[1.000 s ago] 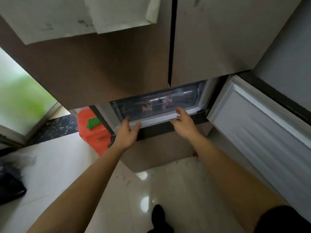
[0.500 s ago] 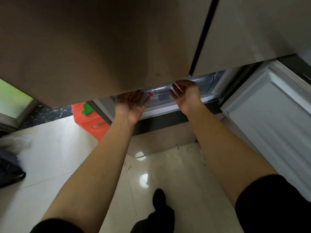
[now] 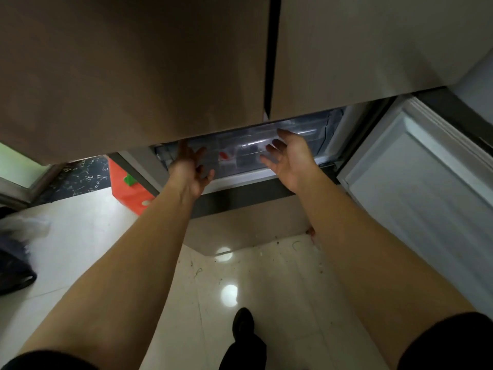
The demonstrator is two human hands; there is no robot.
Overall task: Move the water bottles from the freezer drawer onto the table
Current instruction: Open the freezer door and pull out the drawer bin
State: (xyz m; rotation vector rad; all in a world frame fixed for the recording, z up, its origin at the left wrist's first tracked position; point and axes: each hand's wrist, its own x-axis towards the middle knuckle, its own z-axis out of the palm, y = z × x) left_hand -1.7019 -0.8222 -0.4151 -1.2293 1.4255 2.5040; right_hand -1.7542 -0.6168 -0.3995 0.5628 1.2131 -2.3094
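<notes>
A glossy pale tiled floor (image 3: 266, 276) fills the near part of the head view, speckled with small debris, with one dark shoe (image 3: 242, 322) planted on it between the two forearms. Off beyond the left forearm a dark bag (image 3: 13, 271) lies on the tiles, and farther on an orange container (image 3: 128, 188) stands against the appliance's side.

Following the arms outward, the left hand (image 3: 190, 169) and the right hand (image 3: 290, 158) are both raised in front of the freezer drawer (image 3: 240, 180), palms facing each other. Each grip is spread wide, fingers apart, with nothing in it; neither clearly touches the drawer's clear front, though the left fingertips reach up under the edge of the brown upper door (image 3: 133, 76), so contact there cannot be ruled out.

The water bottles (image 3: 240, 153) lie beyond and between the two grips, inside the drawer behind its translucent wall. They show only as blurred clear shapes with a spot of red label; their number cannot be told. What can be made out suggests they lie on their sides, long axis running across from one grip toward the other. The right hand seems slightly nearer the main clear mass, the left nearer the red patch.

Just past the right grip, the white lower door (image 3: 416, 188) stands swung open. No worktop is in view.
</notes>
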